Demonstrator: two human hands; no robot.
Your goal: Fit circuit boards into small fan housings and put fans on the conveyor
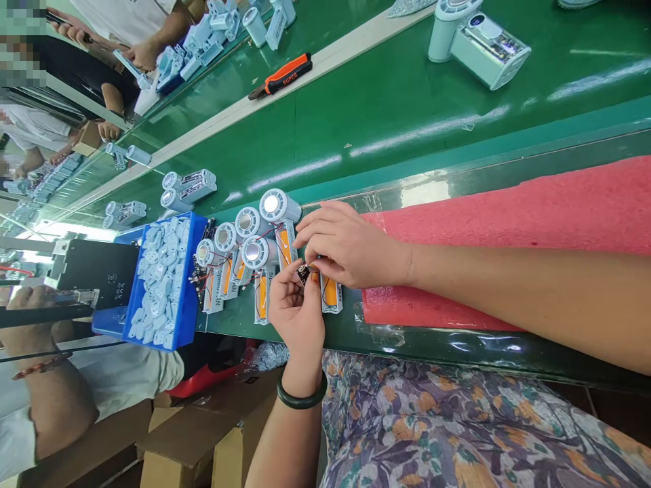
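My left hand [300, 305], with a dark bangle at the wrist, pinches a small black circuit board [304, 272] between thumb and fingers. My right hand [350, 247] reaches in from the right, its fingertips closed at the board's edge; what they hold is hidden. Both hands are over a light-blue fan housing with an orange battery [331, 291] in its opened handle. Close on the left stand several similar fans [257, 251], with round heads, orange cells and thin red and black wires.
A blue bin [186, 291] of small light-blue parts stands left, beside a co-worker's arm [55, 379]. A red mat [508, 224] covers the right of the bench. Orange-handled pliers [285, 74] lie on the white strip; another fan [478, 41] lies far right. Cardboard boxes [183, 434] are below.
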